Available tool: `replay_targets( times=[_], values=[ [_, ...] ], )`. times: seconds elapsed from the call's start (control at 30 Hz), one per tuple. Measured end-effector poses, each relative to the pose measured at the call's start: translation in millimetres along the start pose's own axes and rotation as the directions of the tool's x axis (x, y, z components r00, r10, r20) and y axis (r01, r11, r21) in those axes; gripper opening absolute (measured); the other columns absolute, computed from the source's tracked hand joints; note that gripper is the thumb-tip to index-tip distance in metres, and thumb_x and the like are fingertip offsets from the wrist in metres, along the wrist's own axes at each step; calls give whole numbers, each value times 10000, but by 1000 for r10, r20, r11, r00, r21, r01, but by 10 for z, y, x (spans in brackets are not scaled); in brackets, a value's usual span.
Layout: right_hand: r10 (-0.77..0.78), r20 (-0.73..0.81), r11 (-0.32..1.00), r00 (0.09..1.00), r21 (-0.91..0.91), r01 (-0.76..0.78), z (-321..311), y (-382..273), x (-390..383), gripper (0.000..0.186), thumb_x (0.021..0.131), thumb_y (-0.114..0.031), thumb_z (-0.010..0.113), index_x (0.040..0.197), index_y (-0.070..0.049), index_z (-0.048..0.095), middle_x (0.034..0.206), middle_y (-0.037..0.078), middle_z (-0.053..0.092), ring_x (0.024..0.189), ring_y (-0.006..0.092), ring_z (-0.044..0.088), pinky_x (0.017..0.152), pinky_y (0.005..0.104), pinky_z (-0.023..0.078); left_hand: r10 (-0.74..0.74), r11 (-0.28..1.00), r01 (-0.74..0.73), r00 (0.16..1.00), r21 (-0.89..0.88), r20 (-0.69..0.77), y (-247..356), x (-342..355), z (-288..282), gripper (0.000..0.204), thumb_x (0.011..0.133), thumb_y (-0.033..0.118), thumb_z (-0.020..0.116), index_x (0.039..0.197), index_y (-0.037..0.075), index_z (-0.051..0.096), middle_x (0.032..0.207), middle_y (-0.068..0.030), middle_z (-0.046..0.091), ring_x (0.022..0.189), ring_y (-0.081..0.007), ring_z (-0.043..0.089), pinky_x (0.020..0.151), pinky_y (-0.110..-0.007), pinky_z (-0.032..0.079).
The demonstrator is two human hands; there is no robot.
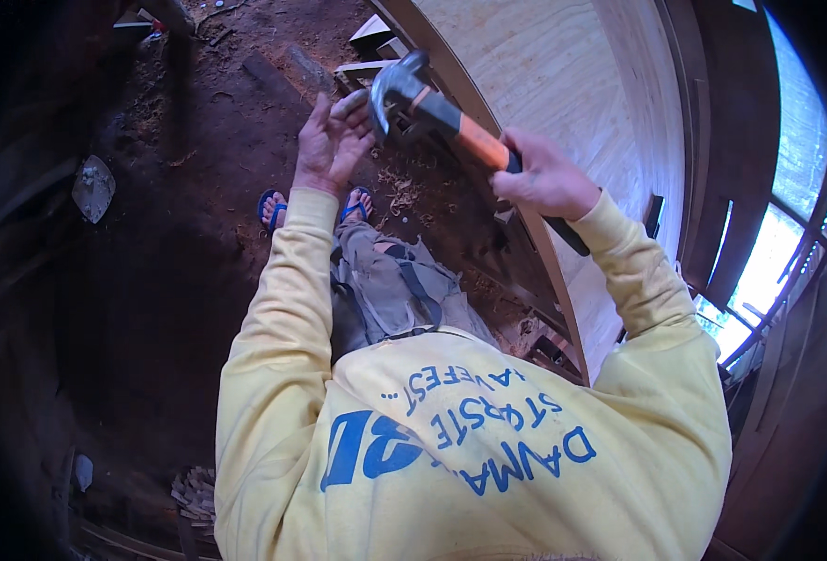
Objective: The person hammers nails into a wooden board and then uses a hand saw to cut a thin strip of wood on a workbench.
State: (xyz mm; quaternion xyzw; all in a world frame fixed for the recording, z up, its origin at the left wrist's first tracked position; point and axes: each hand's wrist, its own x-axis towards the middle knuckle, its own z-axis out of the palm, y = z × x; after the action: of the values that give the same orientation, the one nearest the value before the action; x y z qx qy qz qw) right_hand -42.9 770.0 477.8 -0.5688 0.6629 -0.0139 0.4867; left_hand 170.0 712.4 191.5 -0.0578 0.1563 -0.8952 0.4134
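Note:
My right hand grips the orange and black handle of a claw hammer, with the metal head raised to the upper left beside my left hand. My left hand is turned palm-up with its fingers loosely curled and apart; some fingertips are close to or behind the hammer head, and I see nothing clearly held in it. Just right of the hammer is a curved pale plywood panel with a brown edge strip running along it.
Dark earthen floor with wood shavings lies below, around my sandaled feet. Wood offcuts lie by the panel's edge, more scraps at lower left. Dark boards and bright translucent sheeting stand on the right.

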Motion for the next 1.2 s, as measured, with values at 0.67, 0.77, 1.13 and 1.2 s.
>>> replay_targets(
  times=[0.67, 0.77, 1.13, 1.2],
  values=[
    [-127, -172, 955, 977, -287, 73, 92, 10, -41, 343, 769, -255, 707, 870, -10, 489, 716, 202, 553, 655, 376, 586, 626, 456, 464, 67, 971, -42, 993, 237, -96, -276, 694, 754, 1065, 917, 793, 401, 1435, -138, 413, 1401, -320, 530, 1275, -477, 539, 1129, -571, 399],
    [-113, -170, 935, 979, -350, 47, 177, -76, -100, 356, 768, -263, 703, 881, -5, 485, 742, 221, 563, 688, 422, 588, 648, 478, 466, 28, 986, -17, 998, 167, -64, -288, 699, 779, 1075, 917, 796, 397, 1435, -146, 409, 1404, -324, 526, 1268, -464, 546, 1127, -560, 403],
    [-105, -255, 959, 961, -281, 30, 304, -42, -156, 385, 778, -276, 701, 941, -9, 477, 727, 235, 579, 716, 454, 606, 660, 474, 498, 36, 973, 3, 986, 232, -164, -219, 625, 720, 1085, 912, 797, 409, 1435, -154, 407, 1403, -317, 530, 1281, -453, 542, 1126, -546, 407],
    [-58, -196, 978, 979, -207, 16, 369, -16, -291, 405, 794, -308, 698, 962, -29, 457, 714, 211, 576, 702, 448, 607, 641, 477, 488, -102, 992, 94, 991, 88, 88, -117, 599, 685, 1083, 916, 811, 354, 1447, -130, 415, 1438, -329, 497, 1323, -468, 505, 1142, -550, 386]
  ],
)
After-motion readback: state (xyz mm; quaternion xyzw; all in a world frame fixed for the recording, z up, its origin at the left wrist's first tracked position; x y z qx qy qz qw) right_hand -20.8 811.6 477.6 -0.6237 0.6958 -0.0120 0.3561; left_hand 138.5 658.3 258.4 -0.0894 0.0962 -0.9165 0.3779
